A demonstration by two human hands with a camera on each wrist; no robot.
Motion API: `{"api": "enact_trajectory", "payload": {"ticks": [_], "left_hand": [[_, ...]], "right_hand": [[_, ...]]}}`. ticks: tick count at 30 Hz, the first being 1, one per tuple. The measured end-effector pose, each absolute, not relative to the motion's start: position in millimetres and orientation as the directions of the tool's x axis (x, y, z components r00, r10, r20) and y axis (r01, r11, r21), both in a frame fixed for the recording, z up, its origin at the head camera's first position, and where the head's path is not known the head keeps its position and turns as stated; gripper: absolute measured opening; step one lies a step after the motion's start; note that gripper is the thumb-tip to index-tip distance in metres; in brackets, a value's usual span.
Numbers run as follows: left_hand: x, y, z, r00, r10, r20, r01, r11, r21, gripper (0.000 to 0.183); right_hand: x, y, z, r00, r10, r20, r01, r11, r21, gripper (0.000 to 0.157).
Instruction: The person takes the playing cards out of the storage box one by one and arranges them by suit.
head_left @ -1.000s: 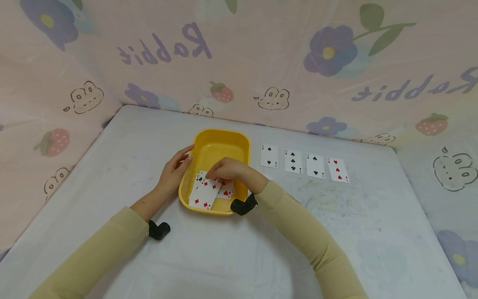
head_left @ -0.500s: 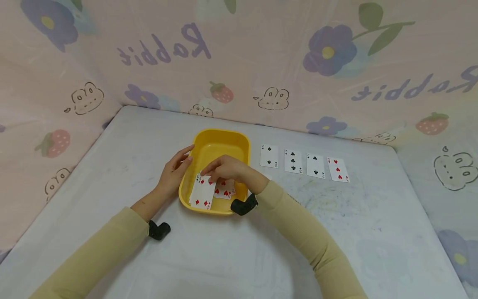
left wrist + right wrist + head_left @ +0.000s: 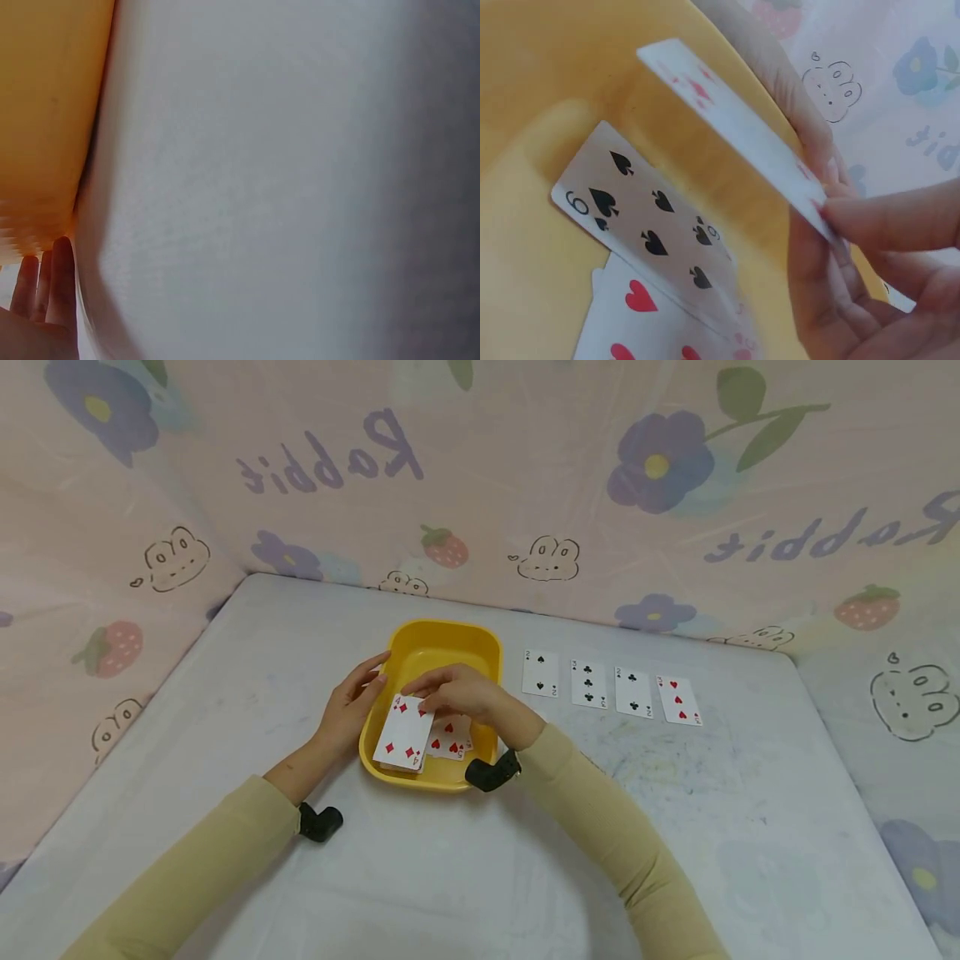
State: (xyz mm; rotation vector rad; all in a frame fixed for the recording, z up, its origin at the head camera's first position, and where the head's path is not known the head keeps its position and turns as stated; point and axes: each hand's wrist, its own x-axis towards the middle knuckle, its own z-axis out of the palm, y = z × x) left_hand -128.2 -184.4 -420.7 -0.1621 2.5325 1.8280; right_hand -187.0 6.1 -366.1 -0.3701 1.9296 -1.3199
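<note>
Lifted since prev. frame: four of diamonds, pinched by right hand above yellow tray nr table's far edge; tray's left rim was touched by left hand, fingers straight.

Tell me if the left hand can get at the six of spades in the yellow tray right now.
Probably yes. The left hand rests open against the yellow tray at its left rim, close by. The six of spades lies face up and bare, since the right hand has lifted the four of diamonds off it.
</note>
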Motion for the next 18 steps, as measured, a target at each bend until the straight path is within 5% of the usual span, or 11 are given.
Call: {"api": "enact_trajectory", "payload": {"ticks": [18], "left_hand": [[-127.1,-183.4,-420.3,-0.994,-0.080,-0.076,-0.098,0.321,0.942,0.046]], "right_hand": [[-190.4,36.2,-349.9,-0.738,-0.561,-0.375,0.221,0.324,-0.920,0.030]]}}
